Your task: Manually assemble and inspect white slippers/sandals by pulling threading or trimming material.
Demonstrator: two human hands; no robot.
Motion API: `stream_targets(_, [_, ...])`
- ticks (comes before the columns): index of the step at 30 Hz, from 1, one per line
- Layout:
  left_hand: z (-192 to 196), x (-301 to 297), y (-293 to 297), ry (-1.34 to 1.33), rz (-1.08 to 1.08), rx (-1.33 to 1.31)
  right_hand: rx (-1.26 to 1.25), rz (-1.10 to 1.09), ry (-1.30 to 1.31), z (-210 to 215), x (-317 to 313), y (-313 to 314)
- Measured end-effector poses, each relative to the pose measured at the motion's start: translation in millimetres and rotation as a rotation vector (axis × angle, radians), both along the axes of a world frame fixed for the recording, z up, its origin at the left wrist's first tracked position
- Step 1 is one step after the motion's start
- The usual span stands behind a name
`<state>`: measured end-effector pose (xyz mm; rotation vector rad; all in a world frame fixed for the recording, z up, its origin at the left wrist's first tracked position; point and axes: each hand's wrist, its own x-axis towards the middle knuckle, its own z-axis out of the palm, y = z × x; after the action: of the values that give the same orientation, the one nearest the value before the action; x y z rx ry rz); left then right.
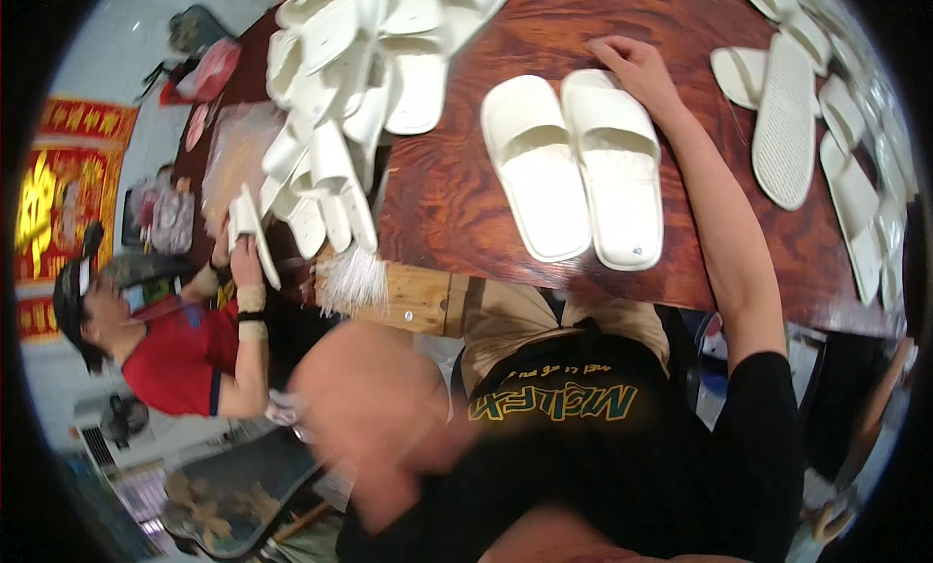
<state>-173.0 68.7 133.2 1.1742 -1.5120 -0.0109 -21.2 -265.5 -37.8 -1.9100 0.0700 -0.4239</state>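
A pair of white slippers lies side by side on the reddish-brown wooden table in front of me: a left slipper [544,204] and a right slipper [627,208], toes pointing away. My right hand [637,69] rests on the table at the right slipper's toe. Its fingers reach loosely to the left, and it holds nothing that I can see. My left arm [374,398] is bent up close below the table edge and smeared by motion. The fingers of that hand cannot be made out. Something pale and blurred [284,408] shows beside it.
White slippers [326,38] are heaped at the table's far left. More slippers [855,213] lie along the right, one sole up [785,126]. Thin white strands [352,283] hang by a wooden box [418,301]. A co-worker in red [185,359] holds a slipper [255,238] at the left.
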Motion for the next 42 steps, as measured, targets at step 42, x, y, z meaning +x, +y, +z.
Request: stream_targets(42, [-68.0,341.2,143.7,0.235,1.390,0.413,0.137,0.043,0.031,-0.3,0.7,3.9])
